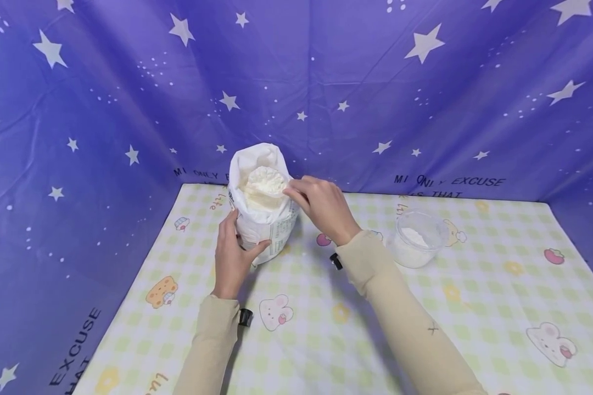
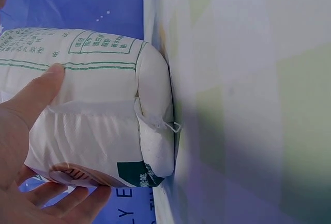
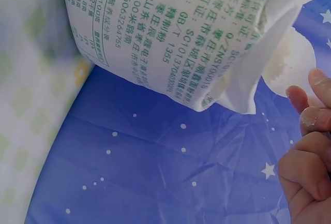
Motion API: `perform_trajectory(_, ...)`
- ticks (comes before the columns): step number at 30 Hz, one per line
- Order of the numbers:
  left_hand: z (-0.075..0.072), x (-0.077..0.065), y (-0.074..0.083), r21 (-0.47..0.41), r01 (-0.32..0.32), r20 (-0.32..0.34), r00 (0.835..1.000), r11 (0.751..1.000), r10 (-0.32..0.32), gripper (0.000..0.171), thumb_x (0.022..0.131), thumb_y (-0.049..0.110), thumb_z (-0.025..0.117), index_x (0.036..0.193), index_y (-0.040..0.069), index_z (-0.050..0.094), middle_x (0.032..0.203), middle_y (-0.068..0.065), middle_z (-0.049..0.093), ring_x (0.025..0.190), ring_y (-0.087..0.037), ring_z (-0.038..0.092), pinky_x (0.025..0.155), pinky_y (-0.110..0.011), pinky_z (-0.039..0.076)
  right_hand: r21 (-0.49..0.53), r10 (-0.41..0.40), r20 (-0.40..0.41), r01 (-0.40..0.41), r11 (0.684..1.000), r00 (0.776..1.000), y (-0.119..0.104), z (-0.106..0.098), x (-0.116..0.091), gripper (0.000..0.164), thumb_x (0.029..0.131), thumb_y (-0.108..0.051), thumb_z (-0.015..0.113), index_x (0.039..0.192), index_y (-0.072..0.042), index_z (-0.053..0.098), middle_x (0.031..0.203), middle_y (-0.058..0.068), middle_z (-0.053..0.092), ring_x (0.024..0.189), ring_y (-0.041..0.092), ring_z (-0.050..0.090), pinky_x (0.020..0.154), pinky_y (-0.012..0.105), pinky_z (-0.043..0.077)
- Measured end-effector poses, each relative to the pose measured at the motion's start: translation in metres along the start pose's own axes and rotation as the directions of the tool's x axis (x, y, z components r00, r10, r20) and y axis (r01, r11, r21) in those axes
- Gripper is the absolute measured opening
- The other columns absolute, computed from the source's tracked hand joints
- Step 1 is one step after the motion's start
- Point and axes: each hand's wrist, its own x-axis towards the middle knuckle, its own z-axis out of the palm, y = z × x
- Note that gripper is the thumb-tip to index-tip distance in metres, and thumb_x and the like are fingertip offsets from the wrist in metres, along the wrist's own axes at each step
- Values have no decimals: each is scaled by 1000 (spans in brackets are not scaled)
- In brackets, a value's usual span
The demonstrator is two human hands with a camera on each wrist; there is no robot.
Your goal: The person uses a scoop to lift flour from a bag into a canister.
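Note:
A white woven flour bag (image 1: 280,235) with green print stands with its top folded open, white flour (image 1: 263,202) inside. My left hand (image 1: 231,262) grips the bag's near left side; in the left wrist view the thumb lies on the printed face and the fingers go round the other side. My right hand (image 1: 324,207) pinches the end of a white scoop (image 3: 304,53) at the bag's right rim. A heap of flour (image 1: 267,180) sits on the scoop over the bag's mouth. Its handle is mostly hidden by the fingers.
A clear plastic tub (image 1: 421,241) partly filled with white powder stands to the right, beyond my right forearm. The checked tablecloth (image 1: 316,340) has printed cartoon figures. A blue star-patterned curtain (image 1: 356,66) hangs close behind the bag.

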Motion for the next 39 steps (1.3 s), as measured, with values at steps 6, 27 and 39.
perform_trajectory(6,-1,-1,2,-5,9,4,1000,1000,-9,99,72,26,90,151,4,34,150,-17,39,119,-31,53,97,-40,54,14,-5,-21,6,1000,1000,-1,-8,-6,29,102,-31,56,85,-12,70,65,-1,45,56,15,42,55,30,39)
perform_trajectory(27,-1,-2,1,-16,10,-1,1000,1000,-10,98,73,26,90,151,4,34,149,-17,40,126,-30,49,100,-40,53,58,38,-18,-36,998,999,-3,-25,-18,28,101,-31,57,83,-13,67,64,0,44,57,15,40,56,28,37)
perform_trajectory(39,-1,-2,2,-20,3,2,1000,1000,-3,98,73,24,90,151,4,34,150,-17,39,124,-31,50,100,-42,53,59,60,-44,-57,997,997,0,-34,-27,26,100,-29,60,98,-9,76,66,0,50,58,14,45,58,29,41)
